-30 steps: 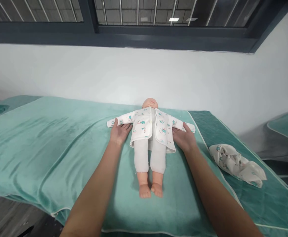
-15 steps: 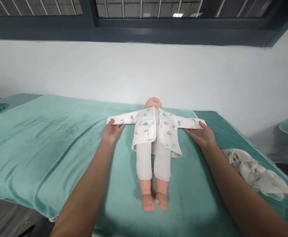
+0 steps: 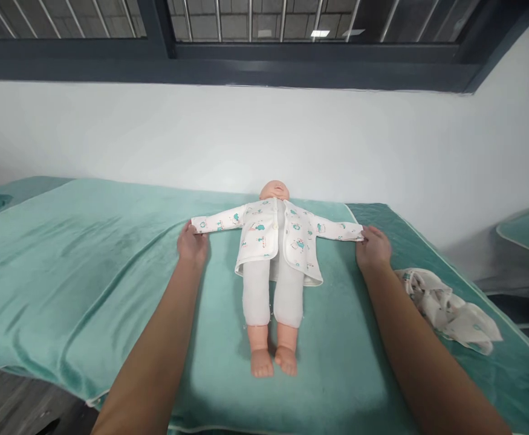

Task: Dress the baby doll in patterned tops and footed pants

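Note:
A baby doll (image 3: 274,190) lies on its back on the green cloth, head toward the wall and bare feet toward me. It wears a white printed baby jacket (image 3: 259,235) whose front hangs open, with both sleeves stretched out sideways. My left hand (image 3: 193,243) pinches the end of the sleeve on the left. On the other side, my right hand (image 3: 373,246) grips the cuff of the right sleeve. The doll's hands are hidden. White padded fabric covers the legs down to the shins.
Crumpled white printed cloth (image 3: 450,311) lies to the right of my right forearm. Green velvety cloth (image 3: 110,254) covers the bed. Behind it rises a white wall (image 3: 201,133) below a dark window frame (image 3: 309,66) with bars.
Both hands have moved outward to the sleeve ends, and their fingers, spread under the sleeves before, are now closed on the cuffs. The view has shifted slightly.

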Available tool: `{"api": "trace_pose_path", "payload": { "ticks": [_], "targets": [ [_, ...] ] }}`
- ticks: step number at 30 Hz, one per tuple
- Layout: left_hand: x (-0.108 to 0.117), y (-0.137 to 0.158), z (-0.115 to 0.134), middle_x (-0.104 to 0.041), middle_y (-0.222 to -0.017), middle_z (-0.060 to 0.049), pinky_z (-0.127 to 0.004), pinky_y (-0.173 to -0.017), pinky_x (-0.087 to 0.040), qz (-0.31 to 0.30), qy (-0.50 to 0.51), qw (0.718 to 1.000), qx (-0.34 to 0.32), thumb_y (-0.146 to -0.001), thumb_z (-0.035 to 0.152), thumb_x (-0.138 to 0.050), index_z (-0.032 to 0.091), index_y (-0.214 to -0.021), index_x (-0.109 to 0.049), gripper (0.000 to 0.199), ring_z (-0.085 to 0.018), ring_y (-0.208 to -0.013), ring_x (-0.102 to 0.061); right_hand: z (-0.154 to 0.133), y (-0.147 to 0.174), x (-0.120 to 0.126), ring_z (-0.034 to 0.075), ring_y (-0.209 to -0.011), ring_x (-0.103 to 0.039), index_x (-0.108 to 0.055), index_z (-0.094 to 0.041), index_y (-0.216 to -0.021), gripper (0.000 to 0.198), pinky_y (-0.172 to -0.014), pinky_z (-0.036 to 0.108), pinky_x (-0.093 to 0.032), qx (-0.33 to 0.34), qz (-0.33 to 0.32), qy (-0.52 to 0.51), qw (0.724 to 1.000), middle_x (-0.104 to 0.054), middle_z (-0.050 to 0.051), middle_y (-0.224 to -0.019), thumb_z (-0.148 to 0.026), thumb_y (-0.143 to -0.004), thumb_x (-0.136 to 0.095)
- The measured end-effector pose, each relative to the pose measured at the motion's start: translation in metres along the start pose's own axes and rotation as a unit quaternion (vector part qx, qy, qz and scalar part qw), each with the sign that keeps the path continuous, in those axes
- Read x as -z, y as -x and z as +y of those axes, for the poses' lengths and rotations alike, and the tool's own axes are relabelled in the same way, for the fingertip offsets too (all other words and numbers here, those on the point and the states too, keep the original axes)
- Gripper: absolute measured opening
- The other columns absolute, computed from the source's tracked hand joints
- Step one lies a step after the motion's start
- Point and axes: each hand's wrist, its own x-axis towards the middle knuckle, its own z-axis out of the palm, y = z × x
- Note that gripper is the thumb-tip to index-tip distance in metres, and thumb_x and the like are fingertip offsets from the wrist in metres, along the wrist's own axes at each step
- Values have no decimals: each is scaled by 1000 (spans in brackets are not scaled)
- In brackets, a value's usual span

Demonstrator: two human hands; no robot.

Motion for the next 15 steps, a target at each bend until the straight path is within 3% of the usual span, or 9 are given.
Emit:
{"api": "trace_pose_path", "payload": {
  "ticks": [3, 5, 8, 10, 13, 15],
  "targets": [
    [5, 4, -4, -56, -139, -9, -32, -112, -43, 45, -86, 993, -72, -88, 7, -44, 21, -124, -53, 39, -18, -134, -51, 4, 5, -1, 26, -118, -60, -61, -22, -104, 36, -107, 49, -44, 44, 86, 142, 985, -66, 9, -116, -19, -69, -55],
    [9, 8, -6, -51, -145, -6, -33, -119, -32, 52, -175, 973, -141, -89, 12, -49, 24, -124, -54, 38, -17, -141, -42, 4, 8, -2, 30, -117, -59, -65, -18, -102, 34, -110, 53, -39, 62, 88, 233, 966, -67, 12, -114, -18, -69, -57],
    [13, 13, -7, -50, -147, -7, -37, -124, -20, 3, -310, 921, -237, -88, 18, -53, 22, -119, -59, 32, -20, -145, -36, 1, 12, 0, 33, -117, -58, -71, -18, -93, 29, -111, 53, -35, 87, 58, 342, 934, -69, 12, -110, -17, -68, -57],
    [13, 16, -9, -51, -147, -9, -37, -125, -16, -53, -359, 893, -266, -88, 19, -54, 21, -112, -64, 26, -21, -146, -33, 0, 15, 0, 32, -118, -57, -73, -18, -89, 29, -111, 50, -36, 99, 42, 394, 913, -69, 12, -111, -14, -67, -55],
    [11, 19, -12, -49, -149, -12, -45, -125, -13, -114, -465, 836, -270, -89, 23, -52, 20, -110, -66, 25, -26, -148, -29, -2, 20, 0, 33, -119, -58, -75, -17, -90, 31, -108, 50, -39, 105, 37, 455, 884, -67, 16, -116, -12, -68, -53],
    [11, 23, -14, -42, -154, -16, -55, -123, -9, -121, -545, 789, -257, -90, 29, -51, 18, -121, -63, 34, -32, -150, -25, -4, 26, -1, 34, -120, -57, -75, -15, -94, 32, -107, 52, -40, 108, 32, 486, 867, -66, 18, -120, -13, -71, -52]
  ]
}}
